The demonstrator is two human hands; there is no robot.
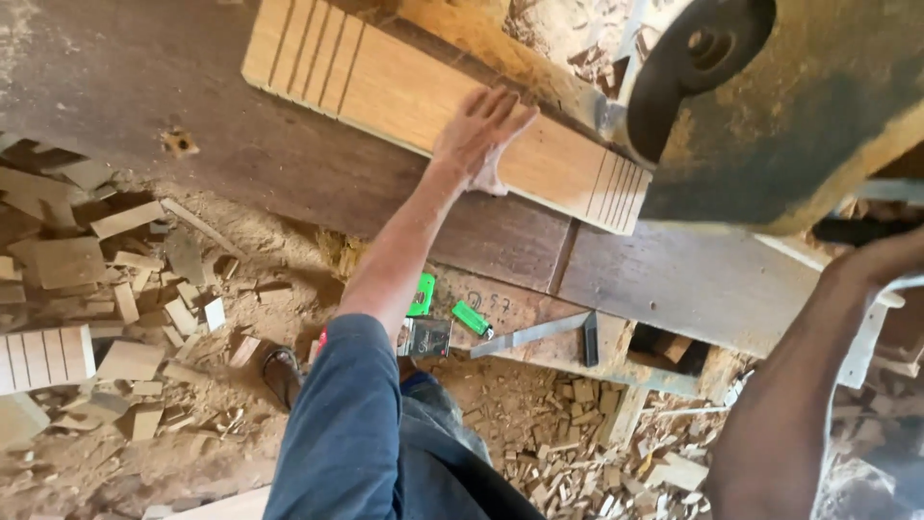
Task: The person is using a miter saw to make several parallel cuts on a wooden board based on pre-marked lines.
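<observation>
Workbench (192, 116) bears plank (404, 96) under left hand (478, 135).

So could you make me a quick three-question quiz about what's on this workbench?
1. True or false: the left hand lies flat on the grooved board.
2. Which lies nearest the green lighter? A) try square B) shoe C) saw machine
3. What covers the floor below the bench?

Key: 1 true. 2 A. 3 sawdust and small wood offcuts.
</observation>
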